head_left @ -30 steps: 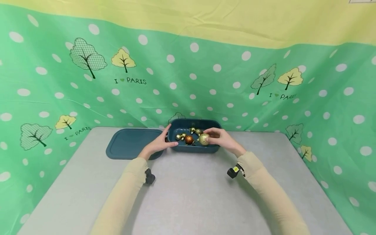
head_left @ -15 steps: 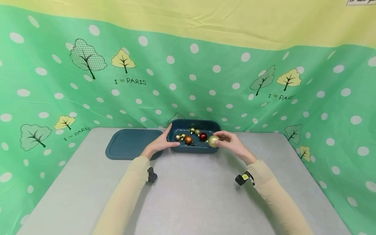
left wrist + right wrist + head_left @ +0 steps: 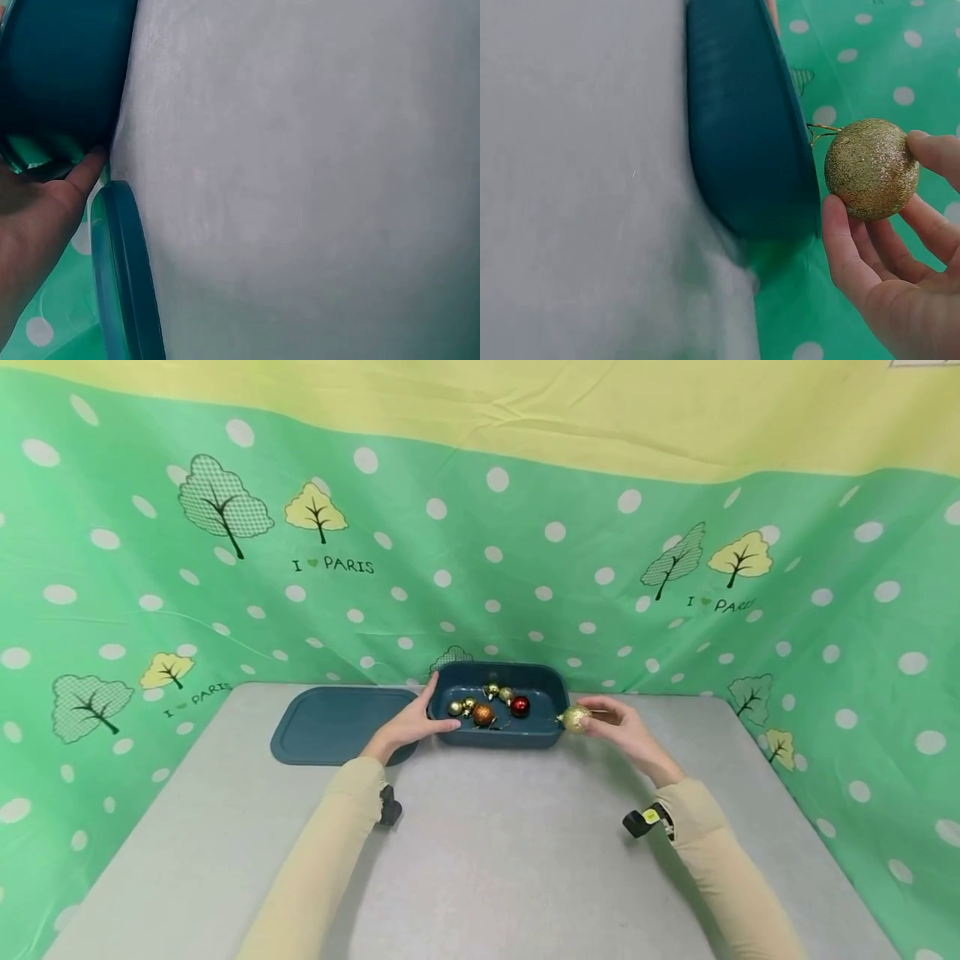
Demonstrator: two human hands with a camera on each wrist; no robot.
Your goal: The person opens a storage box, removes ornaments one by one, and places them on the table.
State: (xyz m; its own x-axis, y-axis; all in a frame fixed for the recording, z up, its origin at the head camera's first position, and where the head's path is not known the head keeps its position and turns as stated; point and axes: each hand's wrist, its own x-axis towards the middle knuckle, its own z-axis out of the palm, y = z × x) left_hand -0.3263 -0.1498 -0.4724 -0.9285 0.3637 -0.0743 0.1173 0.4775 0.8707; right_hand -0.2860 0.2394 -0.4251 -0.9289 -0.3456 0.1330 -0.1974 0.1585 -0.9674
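Note:
My right hand (image 3: 618,731) pinches a gold glitter Christmas bauble (image 3: 575,719) at its fingertips, just outside the right end of the dark blue box (image 3: 502,739). In the right wrist view, the gold bauble (image 3: 872,169) hangs beside the box wall (image 3: 742,127), its thin loop pointing towards the rim. My left hand (image 3: 408,721) grips the box's left end, thumb over the front rim and fingers along the end. Inside lie an orange bauble (image 3: 483,715), a shiny red bauble (image 3: 520,706) and several small gold baubles (image 3: 455,707).
A flat blue lid (image 3: 337,727) lies left of the box, partly beneath the left forearm and hand. The grey table (image 3: 510,843) extends in front. A green dotted cloth (image 3: 480,552) hangs directly behind the box and along both sides.
My right hand has moved right with the gold glitter bauble, from over the box to beyond its right end. The red bauble has come into sight. My left hand keeps its place.

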